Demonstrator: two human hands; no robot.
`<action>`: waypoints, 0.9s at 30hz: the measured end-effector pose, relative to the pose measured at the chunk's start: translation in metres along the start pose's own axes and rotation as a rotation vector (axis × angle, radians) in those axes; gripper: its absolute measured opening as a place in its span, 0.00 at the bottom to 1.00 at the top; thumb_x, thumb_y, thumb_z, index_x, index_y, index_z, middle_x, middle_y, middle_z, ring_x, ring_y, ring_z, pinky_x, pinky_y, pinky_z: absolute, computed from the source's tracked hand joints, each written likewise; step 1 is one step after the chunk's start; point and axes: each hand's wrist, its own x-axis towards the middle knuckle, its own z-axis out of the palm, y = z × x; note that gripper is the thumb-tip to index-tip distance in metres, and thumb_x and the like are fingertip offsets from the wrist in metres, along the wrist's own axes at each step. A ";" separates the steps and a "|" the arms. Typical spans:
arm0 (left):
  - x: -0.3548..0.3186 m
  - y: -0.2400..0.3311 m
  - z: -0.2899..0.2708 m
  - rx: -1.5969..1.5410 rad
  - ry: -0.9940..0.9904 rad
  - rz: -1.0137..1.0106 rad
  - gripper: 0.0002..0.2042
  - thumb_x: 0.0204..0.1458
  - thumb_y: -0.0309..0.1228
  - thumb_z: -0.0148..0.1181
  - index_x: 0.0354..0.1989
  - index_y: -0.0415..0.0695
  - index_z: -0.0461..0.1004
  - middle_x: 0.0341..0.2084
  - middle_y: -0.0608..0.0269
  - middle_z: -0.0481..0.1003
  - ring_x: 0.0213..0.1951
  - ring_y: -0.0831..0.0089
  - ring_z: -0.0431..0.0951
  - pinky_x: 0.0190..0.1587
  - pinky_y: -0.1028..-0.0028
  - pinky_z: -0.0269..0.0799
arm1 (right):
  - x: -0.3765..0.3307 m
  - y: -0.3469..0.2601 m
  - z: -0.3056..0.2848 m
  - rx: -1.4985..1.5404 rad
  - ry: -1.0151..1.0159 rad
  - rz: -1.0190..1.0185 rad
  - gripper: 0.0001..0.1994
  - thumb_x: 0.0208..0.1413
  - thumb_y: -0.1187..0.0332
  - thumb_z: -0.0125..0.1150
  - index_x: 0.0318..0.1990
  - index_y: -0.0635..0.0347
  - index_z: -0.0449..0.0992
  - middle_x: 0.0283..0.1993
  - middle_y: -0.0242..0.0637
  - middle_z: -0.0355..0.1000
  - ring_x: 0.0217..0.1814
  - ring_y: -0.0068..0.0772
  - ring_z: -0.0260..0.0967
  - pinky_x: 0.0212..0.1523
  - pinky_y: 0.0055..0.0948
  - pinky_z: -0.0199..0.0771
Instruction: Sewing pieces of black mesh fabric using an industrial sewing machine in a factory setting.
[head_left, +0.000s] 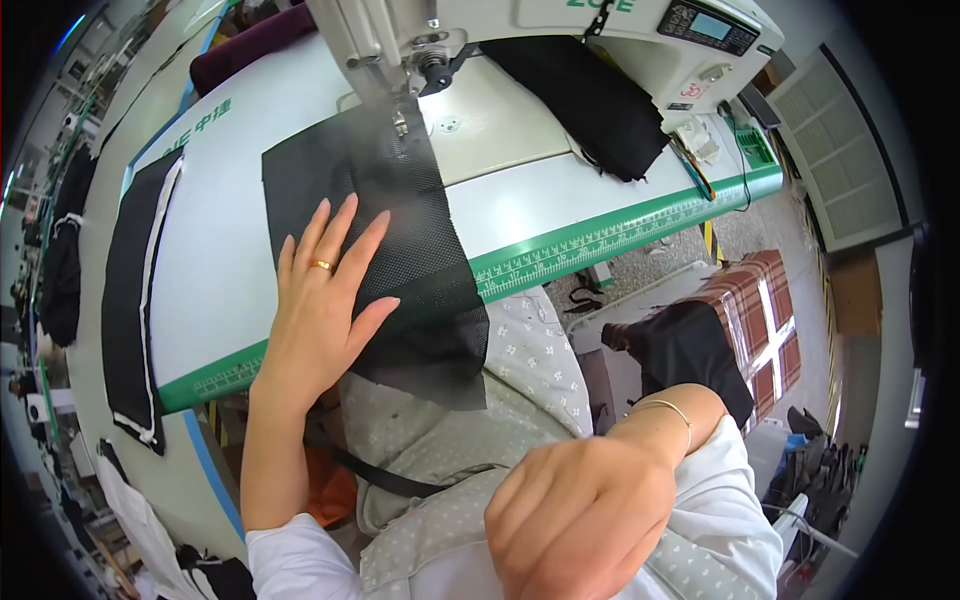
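Observation:
A piece of black mesh fabric (400, 225) lies on the sewing machine's white bed, its near end hanging over the green front edge toward my lap. My left hand (325, 290) rests on it with fingers spread, a gold ring on one of them. The far end of the fabric reaches the presser foot (401, 122) of the sewing machine (370, 45). Close to my chest, my right hand (590, 510) is raised and curled like a fist, back upward. Its fingertips are hidden, so anything inside cannot be made out.
Folded black cloth (590, 100) lies under the machine arm. A black strip with white edging (140, 290) hangs over the left side. Scissors or a similar tool (692, 168) lie near the right end. A plaid cloth (765, 320) covers something lower right.

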 end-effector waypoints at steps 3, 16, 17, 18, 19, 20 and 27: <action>0.012 -0.003 0.022 -0.006 -0.050 0.008 0.32 0.58 0.40 0.63 0.71 0.53 0.62 0.73 0.54 0.54 0.74 0.48 0.52 0.71 0.41 0.47 | -0.006 -0.012 -0.013 -0.291 0.105 0.002 0.06 0.63 0.75 0.62 0.37 0.72 0.79 0.33 0.45 0.77 0.29 0.42 0.75 0.30 0.33 0.72; 0.002 -0.011 0.017 -0.149 -0.028 0.074 0.26 0.54 0.33 0.63 0.63 0.44 0.71 0.69 0.52 0.62 0.71 0.48 0.58 0.71 0.45 0.48 | -0.134 -0.047 -0.180 -2.160 0.597 0.539 0.21 0.46 0.75 0.71 0.50 0.53 0.77 0.58 0.34 0.72 0.58 0.44 0.70 0.56 0.40 0.73; 0.006 -0.008 0.017 -0.163 -0.021 0.088 0.26 0.53 0.33 0.64 0.62 0.44 0.72 0.68 0.53 0.62 0.70 0.49 0.58 0.70 0.45 0.49 | -0.141 -0.045 -0.186 -2.086 0.646 0.524 0.20 0.44 0.74 0.72 0.47 0.53 0.78 0.56 0.33 0.73 0.58 0.43 0.70 0.56 0.39 0.73; 0.009 -0.003 0.016 -0.179 -0.028 0.101 0.25 0.53 0.34 0.65 0.61 0.44 0.73 0.68 0.53 0.63 0.70 0.50 0.59 0.70 0.45 0.50 | -0.145 -0.043 -0.190 -2.071 0.679 0.462 0.14 0.44 0.75 0.72 0.41 0.53 0.79 0.53 0.33 0.74 0.56 0.42 0.71 0.53 0.37 0.75; 0.016 0.000 0.018 -0.190 -0.011 0.144 0.24 0.52 0.33 0.66 0.59 0.44 0.74 0.66 0.54 0.65 0.69 0.50 0.61 0.69 0.44 0.53 | -0.146 -0.045 -0.193 -2.087 0.682 0.450 0.14 0.44 0.75 0.72 0.41 0.53 0.79 0.53 0.33 0.74 0.56 0.42 0.71 0.53 0.37 0.75; 0.021 0.003 0.018 -0.214 -0.006 0.181 0.24 0.51 0.33 0.66 0.58 0.45 0.75 0.65 0.54 0.66 0.68 0.50 0.62 0.68 0.44 0.54 | -0.144 -0.045 -0.193 -2.014 0.732 0.465 0.12 0.44 0.75 0.72 0.38 0.54 0.80 0.52 0.33 0.74 0.55 0.41 0.70 0.52 0.36 0.75; 0.082 0.030 0.021 -0.653 -0.139 0.366 0.23 0.52 0.31 0.66 0.58 0.44 0.75 0.61 0.55 0.71 0.65 0.50 0.68 0.67 0.55 0.61 | -0.115 -0.060 -0.186 -1.968 0.799 0.300 0.07 0.48 0.75 0.72 0.33 0.56 0.78 0.49 0.31 0.75 0.48 0.38 0.73 0.44 0.34 0.76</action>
